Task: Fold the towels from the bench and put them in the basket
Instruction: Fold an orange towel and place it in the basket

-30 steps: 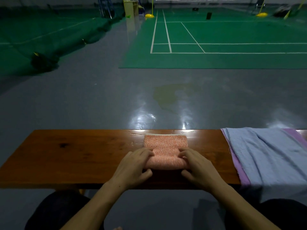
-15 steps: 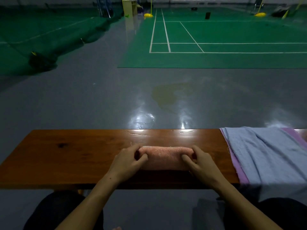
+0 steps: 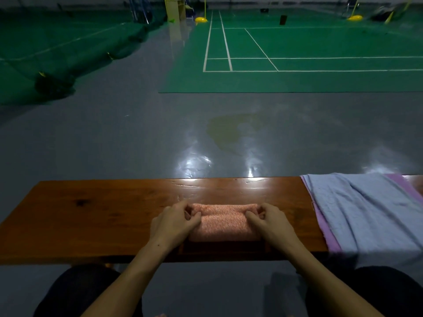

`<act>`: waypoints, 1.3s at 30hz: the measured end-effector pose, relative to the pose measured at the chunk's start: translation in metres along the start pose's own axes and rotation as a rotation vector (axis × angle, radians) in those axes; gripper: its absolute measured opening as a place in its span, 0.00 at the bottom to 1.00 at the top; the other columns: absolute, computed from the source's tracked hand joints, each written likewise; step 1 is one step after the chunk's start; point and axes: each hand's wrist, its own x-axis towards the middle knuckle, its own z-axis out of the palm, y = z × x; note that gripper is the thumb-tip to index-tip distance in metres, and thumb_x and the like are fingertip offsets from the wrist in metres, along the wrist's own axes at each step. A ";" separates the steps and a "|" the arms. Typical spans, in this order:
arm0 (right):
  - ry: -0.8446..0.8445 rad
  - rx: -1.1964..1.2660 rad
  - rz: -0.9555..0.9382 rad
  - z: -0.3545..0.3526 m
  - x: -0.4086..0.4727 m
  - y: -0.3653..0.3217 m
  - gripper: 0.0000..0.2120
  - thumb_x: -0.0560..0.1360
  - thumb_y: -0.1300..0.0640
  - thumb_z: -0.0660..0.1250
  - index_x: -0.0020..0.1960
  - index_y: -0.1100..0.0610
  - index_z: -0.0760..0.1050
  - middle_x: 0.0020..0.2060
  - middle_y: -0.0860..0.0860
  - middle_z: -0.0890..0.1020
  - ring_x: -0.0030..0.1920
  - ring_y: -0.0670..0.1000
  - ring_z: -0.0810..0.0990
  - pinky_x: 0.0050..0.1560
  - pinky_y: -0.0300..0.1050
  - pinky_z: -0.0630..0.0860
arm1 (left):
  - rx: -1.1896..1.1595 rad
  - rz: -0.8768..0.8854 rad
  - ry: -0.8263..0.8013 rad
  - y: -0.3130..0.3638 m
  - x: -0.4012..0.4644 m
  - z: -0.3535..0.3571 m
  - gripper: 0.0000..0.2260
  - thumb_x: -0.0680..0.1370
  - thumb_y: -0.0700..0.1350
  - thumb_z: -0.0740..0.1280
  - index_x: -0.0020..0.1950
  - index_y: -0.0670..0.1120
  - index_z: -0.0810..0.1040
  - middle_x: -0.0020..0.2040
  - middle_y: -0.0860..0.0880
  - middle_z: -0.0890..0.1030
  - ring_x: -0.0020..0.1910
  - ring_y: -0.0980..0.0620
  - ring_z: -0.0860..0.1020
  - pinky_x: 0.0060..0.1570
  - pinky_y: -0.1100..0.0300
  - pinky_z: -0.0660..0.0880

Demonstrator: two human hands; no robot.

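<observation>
The left hand (image 3: 174, 221) and right hand (image 3: 272, 221) pinch opposite ends of a folded, fuzzy orange towel (image 3: 223, 221) (doubled over) mid-way along the brown wooden worktop (image 3: 96, 216); a pale blue cloth (image 3: 366, 213) drapes just right.

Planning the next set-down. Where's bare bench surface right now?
Bare wood runs from the bench's left end to the left hand. A narrow strip separates the right hand from the blue towel. Centre holds the orange towel; the right end is covered.
</observation>
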 end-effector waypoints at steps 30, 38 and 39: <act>0.011 -0.406 -0.282 0.016 -0.011 0.002 0.28 0.85 0.36 0.51 0.80 0.48 0.66 0.74 0.48 0.74 0.72 0.51 0.70 0.72 0.50 0.71 | 0.137 0.201 -0.042 -0.013 -0.007 0.011 0.33 0.76 0.79 0.54 0.75 0.63 0.69 0.71 0.58 0.75 0.69 0.54 0.71 0.67 0.51 0.73; -0.098 -0.275 -0.276 0.011 -0.016 -0.002 0.29 0.73 0.20 0.57 0.44 0.45 0.76 0.37 0.41 0.81 0.37 0.41 0.81 0.40 0.39 0.81 | -0.011 -0.045 -0.148 -0.011 0.000 -0.004 0.36 0.67 0.85 0.54 0.55 0.58 0.78 0.46 0.60 0.81 0.39 0.61 0.82 0.45 0.53 0.84; -0.117 -0.263 -0.286 0.011 -0.018 -0.004 0.27 0.73 0.21 0.59 0.44 0.45 0.76 0.37 0.41 0.81 0.36 0.41 0.81 0.38 0.37 0.80 | -0.091 -0.065 -0.180 -0.011 0.001 -0.004 0.35 0.67 0.83 0.58 0.55 0.57 0.78 0.46 0.58 0.82 0.38 0.60 0.83 0.44 0.52 0.85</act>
